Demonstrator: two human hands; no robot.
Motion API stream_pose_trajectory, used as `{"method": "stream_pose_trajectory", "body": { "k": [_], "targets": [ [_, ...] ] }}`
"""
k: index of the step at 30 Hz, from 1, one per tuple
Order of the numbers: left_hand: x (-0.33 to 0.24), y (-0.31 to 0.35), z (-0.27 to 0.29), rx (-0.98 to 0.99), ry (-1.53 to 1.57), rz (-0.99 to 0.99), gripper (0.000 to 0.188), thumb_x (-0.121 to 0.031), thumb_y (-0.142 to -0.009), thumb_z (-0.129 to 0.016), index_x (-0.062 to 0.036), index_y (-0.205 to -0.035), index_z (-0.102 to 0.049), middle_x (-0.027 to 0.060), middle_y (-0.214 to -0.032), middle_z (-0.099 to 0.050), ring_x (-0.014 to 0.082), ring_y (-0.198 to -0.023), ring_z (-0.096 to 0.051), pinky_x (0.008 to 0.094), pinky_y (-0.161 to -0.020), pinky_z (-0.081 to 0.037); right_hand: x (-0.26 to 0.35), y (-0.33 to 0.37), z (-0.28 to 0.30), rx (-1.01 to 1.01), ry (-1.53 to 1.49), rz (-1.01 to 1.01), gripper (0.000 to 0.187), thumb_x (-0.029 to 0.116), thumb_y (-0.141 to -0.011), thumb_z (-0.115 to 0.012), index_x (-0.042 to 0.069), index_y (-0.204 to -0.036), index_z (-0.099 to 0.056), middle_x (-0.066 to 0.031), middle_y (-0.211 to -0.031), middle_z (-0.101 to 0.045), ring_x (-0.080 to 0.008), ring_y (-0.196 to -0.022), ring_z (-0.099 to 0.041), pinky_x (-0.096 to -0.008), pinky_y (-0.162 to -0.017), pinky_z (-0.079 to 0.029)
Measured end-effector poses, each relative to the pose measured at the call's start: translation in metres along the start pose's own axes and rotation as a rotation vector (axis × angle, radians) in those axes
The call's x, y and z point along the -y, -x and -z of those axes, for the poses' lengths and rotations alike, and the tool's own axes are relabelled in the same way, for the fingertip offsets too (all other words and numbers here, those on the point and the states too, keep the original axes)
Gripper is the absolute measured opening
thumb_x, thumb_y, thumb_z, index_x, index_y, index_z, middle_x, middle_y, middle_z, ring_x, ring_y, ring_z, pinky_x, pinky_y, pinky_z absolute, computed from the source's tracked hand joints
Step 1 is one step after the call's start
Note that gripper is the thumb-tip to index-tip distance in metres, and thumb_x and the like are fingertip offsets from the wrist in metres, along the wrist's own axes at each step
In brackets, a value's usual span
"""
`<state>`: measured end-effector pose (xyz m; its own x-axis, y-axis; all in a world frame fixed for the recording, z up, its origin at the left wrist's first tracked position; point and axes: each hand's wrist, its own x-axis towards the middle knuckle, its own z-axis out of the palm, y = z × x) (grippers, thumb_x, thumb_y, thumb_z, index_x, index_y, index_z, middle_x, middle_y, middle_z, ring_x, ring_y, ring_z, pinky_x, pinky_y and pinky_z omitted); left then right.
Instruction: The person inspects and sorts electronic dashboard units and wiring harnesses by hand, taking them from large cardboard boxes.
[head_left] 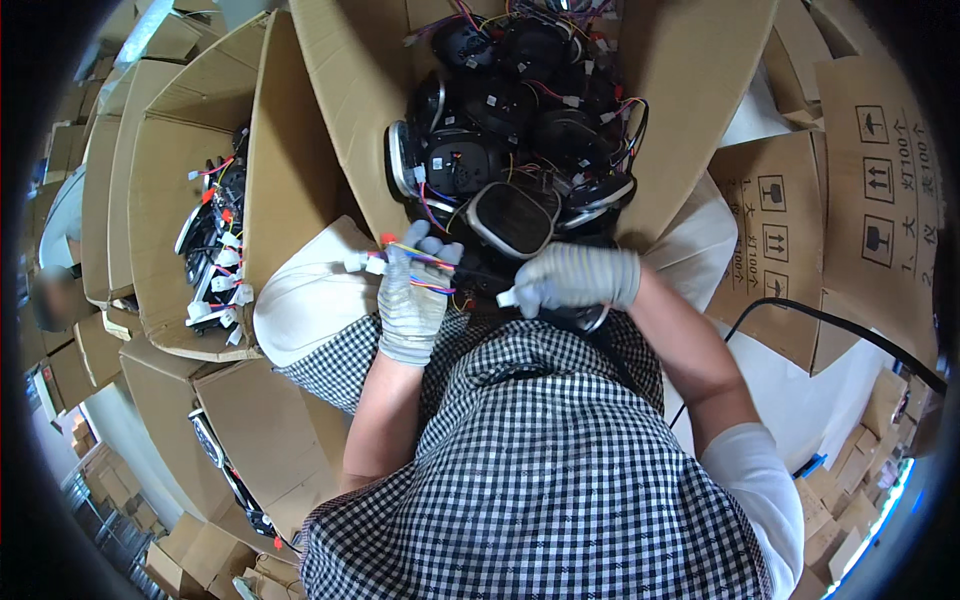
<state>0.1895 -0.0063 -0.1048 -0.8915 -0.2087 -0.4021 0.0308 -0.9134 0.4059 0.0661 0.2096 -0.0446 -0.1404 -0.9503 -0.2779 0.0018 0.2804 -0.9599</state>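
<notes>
Partly curled, left hand grip holds coloured wires; right hand grip, nearly closed, pinches white connector.

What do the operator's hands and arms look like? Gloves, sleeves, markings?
Left hand and right hand: pale knit gloves, greyer toward the fingers, faintly striped. Forearms bare. White sleeve on the right arm, ending near the elbow; left sleeve not visible.

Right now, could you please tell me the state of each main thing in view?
Left hand: gloved, closed on the coloured wires
Coloured wires: bunched, held
Right hand: gloved, curled around a small white piece
Front carton: open, holding black units
Left carton: open, partly filled
Black cable: bent in an arch
</notes>
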Motion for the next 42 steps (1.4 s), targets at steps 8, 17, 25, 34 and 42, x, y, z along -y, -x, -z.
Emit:
{"method": "stream_pose_trajectory", "body": {
  "k": [8,17,25,34,42],
  "targets": [
    [0.003,-0.002,-0.019,-0.291,-0.541,-0.4,0.047,-0.049,-0.087,-0.056,-0.0057,-0.103,-0.048,0.003,-0.072,-0.053,0.0142,-0.062,-0.054,0.0347,-0.07,-0.052,-0.012,-0.077,0.065,-0.046,0.419,-0.571,0.026,0.027,-0.088,-0.051,0.005,-0.086,-0.065,-0.0062,-0.079,-0.063,-0.0234,-0.067,-0.061,-0.035,-0.059,-0.048],
    [0.002,-0.002,-0.004,-0.058,-1.341,-0.427,0.046,-0.036,-0.093,-0.05,0.0001,-0.121,-0.052,0.0032,-0.084,-0.058,0.011,-0.073,-0.052,0.0243,-0.064,-0.044,0.018,-0.037,-0.011,-0.461,-0.591,-0.143,0.03,0.031,-0.092,-0.054,0.005,-0.088,-0.066,0.0005,-0.061,-0.056,-0.0042,-0.047,-0.044,-0.0192,-0.044,-0.035],
    [0.001,0.002,-0.026,0.078,-1.307,-0.34,0.024,-0.014,-0.088,-0.06,-0.0005,-0.107,-0.062,0.0082,-0.099,-0.066,0.0163,-0.089,-0.061,0.0273,-0.08,-0.047,0.005,-0.03,0.001,-0.301,-0.567,-0.212,0.032,0.033,-0.091,-0.056,0.005,-0.079,-0.067,0.0044,-0.054,-0.048,-0.0027,-0.042,-0.037,-0.0175,-0.038,-0.026],
    [0.008,0.003,-0.021,0.109,-1.63,-0.635,0.022,-0.014,-0.082,-0.066,-0.0024,-0.1,-0.065,0.0113,-0.09,-0.068,0.0226,-0.076,-0.065,0.0327,-0.067,-0.051,-0.02,-0.029,-0.041,-0.464,-1.083,-0.099,0.034,0.034,-0.092,-0.052,0.003,-0.084,-0.062,0.0056,-0.053,-0.043,-0.0027,-0.039,-0.033,-0.017,-0.035,-0.022],
    [0.003,0.009,-0.011,0.464,-2.121,-1.052,0.022,-0.013,-0.065,-0.071,-0.0085,-0.074,-0.052,0.0113,-0.078,-0.059,0.03,-0.062,-0.056,0.04,-0.051,-0.044,-0.043,-0.007,-0.045,-0.086,-1.43,-0.272,0.035,0.033,-0.093,-0.049,0.0,-0.084,-0.057,0.0058,-0.048,-0.034,-0.0046,-0.034,-0.027,-0.02,-0.033,-0.019]
  ]
}}
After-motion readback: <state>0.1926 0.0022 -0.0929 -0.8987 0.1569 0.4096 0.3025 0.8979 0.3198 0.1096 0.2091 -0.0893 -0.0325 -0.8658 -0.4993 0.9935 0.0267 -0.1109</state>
